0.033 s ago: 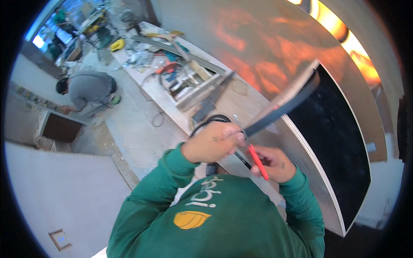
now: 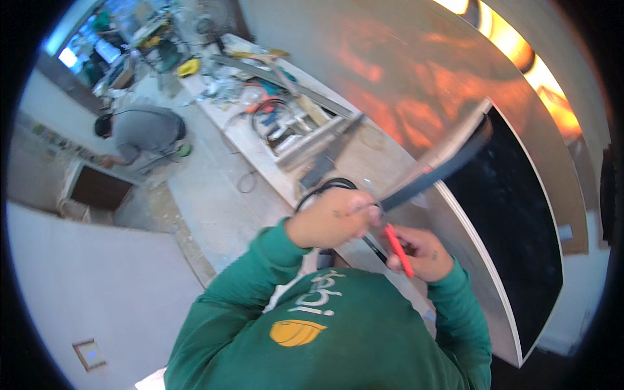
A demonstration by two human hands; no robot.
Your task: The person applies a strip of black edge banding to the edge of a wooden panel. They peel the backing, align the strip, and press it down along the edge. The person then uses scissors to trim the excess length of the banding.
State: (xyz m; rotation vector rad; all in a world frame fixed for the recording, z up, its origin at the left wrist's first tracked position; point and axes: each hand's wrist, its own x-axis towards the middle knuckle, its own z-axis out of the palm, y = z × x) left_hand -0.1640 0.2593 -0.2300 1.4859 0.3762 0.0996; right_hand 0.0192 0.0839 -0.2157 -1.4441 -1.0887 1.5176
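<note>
My left hand [image 2: 335,218] is closed, pinching a long, dark grey flat strip [image 2: 432,177] that runs up and away to the right, over the end of a large panel. A black loop [image 2: 318,190] of strip or cable curves behind that hand. My right hand [image 2: 422,252], just right of it, is wrapped round a red-handled hand tool [image 2: 398,250]. The tool's head sits by my left fingertips, where the strip is pinched; its jaws are too blurred to tell their kind. Black-faced, with a pale edge, the panel [image 2: 513,227] stands to the right of my hands.
Behind my hands runs a long workbench [image 2: 260,159], cluttered with a drawer-like frame [image 2: 312,143], cables, tools and scraps. At the left another person [image 2: 146,130] bends low beside an open cabinet [image 2: 101,187]. A pale board [image 2: 110,266] fills the near left.
The scene sits slightly further right and lower in the view. Both hands keep their hold on the strip and the red-handled tool, with little other movement.
</note>
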